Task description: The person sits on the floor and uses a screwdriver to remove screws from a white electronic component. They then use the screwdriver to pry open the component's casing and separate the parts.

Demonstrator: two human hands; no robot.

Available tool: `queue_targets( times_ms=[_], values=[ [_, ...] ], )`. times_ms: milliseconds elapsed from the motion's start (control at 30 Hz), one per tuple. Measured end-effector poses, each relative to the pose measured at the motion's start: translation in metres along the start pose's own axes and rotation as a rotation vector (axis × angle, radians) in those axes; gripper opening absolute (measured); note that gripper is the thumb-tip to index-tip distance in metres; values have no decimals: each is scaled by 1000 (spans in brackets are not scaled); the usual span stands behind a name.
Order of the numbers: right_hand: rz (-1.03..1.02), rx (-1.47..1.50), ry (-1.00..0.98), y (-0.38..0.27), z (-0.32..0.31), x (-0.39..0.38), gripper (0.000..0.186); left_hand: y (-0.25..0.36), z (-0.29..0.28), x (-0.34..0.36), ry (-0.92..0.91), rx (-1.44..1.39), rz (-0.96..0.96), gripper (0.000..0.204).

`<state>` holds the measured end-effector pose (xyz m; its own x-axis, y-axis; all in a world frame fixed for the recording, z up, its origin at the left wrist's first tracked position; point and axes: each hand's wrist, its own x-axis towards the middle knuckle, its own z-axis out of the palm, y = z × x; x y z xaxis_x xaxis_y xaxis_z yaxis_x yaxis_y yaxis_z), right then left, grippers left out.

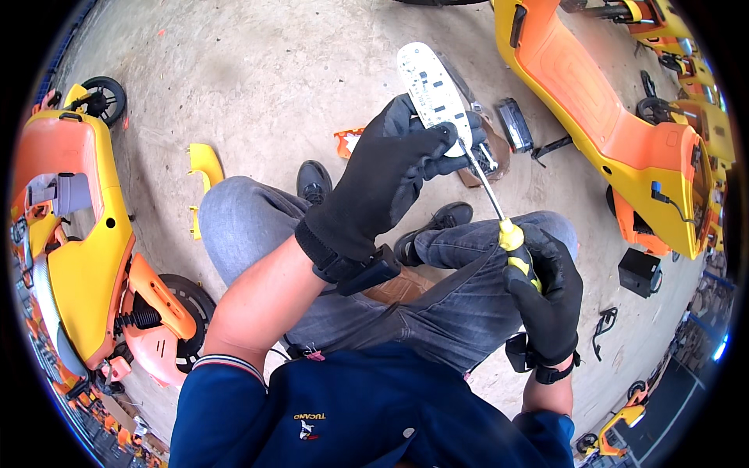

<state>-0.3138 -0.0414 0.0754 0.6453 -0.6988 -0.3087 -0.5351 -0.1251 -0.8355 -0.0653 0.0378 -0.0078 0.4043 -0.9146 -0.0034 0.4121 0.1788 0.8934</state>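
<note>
My left hand [382, 168], in a black glove, grips a long white oval panel [427, 82] dotted with small dark parts or slots. The panel is held up over the floor, its rounded far end pointing away from me. A screwdriver [487, 187] with a yellow and black handle is in my gloved right hand [552, 290]. Its metal shaft slants up and left, and the tip is at the panel's near end beside my left thumb. Whether it sits in a screw is too small to tell.
Yellow and orange scooters stand at the left [78, 257] and right [601, 117]. Beyond my knees lie an open brown bag [493, 144] and a black box-like part [514, 125]. A yellow curved panel [205, 165] lies left; a black box [639, 272] sits right.
</note>
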Motion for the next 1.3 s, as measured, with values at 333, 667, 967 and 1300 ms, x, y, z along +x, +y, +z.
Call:
queue_targets(
  times_ms=[333,667,967,1300],
  values=[
    [-19,-12,11,-1,0,0,49,6,2,-1,44,-205,-129,40],
    [-27,-24,5,1,-1,0,47,3,1,-1,60,-303,-163,47],
    [-44,-36,1,4,-1,1,47,5,-1,0,42,-287,-156,49],
    [-13,-14,26,2,-2,-2,50,9,4,1,69,-305,-131,54]
  ],
)
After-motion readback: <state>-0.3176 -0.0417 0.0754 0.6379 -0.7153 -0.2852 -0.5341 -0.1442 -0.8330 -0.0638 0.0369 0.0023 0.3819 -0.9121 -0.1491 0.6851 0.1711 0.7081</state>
